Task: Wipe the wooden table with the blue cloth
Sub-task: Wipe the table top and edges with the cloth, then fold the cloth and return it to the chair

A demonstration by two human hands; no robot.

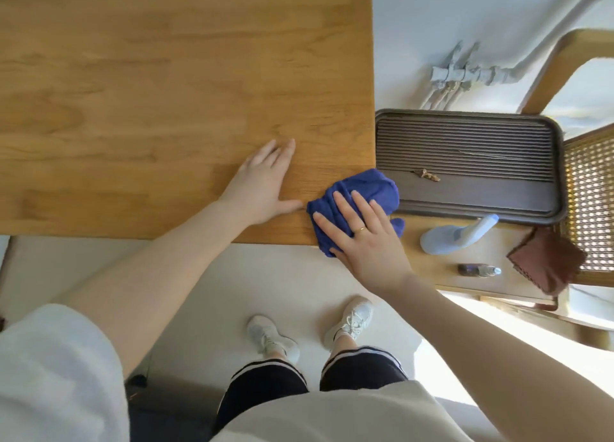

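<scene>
While the left hand (262,185) lies flat with fingers straight on the wooden table (149,86), the right hand (362,239) presses straight, spread fingers onto the crumpled blue cloth (362,189) at the table's near right corner, where the cloth overhangs both edges. Broad bare grained boards stretch away to the left. Just beside the right edge, a dark ribbed tray (471,162) holds a small brown scrap (427,174); near it lie a pale spray bottle (455,239) and a brown cloth (548,265).
</scene>
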